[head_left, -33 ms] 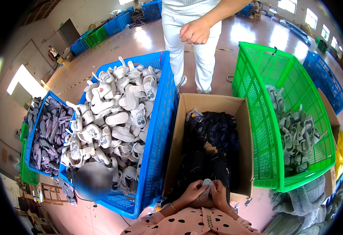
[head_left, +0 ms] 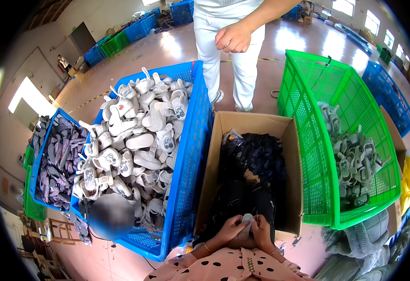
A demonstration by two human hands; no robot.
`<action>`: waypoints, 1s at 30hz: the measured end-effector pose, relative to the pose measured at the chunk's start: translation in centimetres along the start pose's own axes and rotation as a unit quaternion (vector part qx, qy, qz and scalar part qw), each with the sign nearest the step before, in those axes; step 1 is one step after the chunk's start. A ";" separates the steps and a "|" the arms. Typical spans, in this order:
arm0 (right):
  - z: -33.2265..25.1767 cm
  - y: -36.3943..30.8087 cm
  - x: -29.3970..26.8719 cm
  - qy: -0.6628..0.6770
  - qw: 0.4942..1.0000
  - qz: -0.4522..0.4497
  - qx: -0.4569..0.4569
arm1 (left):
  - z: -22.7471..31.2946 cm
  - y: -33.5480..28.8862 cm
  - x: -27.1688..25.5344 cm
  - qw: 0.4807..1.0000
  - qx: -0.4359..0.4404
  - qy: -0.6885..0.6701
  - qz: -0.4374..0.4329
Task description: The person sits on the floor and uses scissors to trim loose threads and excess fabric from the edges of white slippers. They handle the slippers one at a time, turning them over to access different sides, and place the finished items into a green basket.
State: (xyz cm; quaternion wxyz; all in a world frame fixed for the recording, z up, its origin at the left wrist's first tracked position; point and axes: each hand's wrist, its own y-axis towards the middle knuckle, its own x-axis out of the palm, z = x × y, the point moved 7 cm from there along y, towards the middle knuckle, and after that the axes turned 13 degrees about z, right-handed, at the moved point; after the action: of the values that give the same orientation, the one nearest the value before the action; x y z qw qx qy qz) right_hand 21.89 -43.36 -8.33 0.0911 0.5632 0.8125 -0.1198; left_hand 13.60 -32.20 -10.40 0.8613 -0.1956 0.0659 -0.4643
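Observation:
Over my lap, my left hand (head_left: 233, 228) is closed on a small pale grey shoe (head_left: 246, 225), its rounded end pointing up and away from me. My right hand (head_left: 262, 230) is at the shoe's right edge, with thumb and fingers pinched together; whatever lies between them is too small to make out. To my left, a blue plastic basket (head_left: 186, 154) is heaped with small off-white shoes (head_left: 141, 140), several bearing dark printed pictures. In the green basket (head_left: 329, 187) on my right is a lower pile of small grey-white shoes (head_left: 357, 164).
A cardboard box (head_left: 205, 182) in front of my knees contains dark pieces (head_left: 261, 154). Beyond it stands a person in white trousers (head_left: 233, 70), one hand raised. A smaller blue basket (head_left: 38, 187) of purplish shoes is far left. A grey knitted cloth (head_left: 364, 236) lies low right.

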 end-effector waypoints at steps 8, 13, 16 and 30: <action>0.1 0.0 0.0 -0.008 1.000 -0.012 -0.014 | 0.5 -0.1 0.0 1.000 0.000 0.008 0.006; -0.6 -0.1 0.0 0.001 1.000 -0.022 -0.011 | -0.3 0.3 -0.2 1.000 0.018 0.000 -0.011; -0.6 0.0 0.0 0.008 0.999 -0.035 0.012 | -0.1 0.1 0.1 0.999 0.007 -0.031 -0.023; -1.1 0.1 -0.2 -0.037 0.999 -0.001 -0.018 | -0.3 0.3 0.0 0.999 -0.019 -0.015 -0.029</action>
State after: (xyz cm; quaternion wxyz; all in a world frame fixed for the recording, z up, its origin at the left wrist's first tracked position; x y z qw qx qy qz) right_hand 22.06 -43.22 -7.26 0.1315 0.5559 0.8111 -0.1260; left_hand 13.76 -32.16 -10.77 0.8446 -0.2210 0.0559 -0.4845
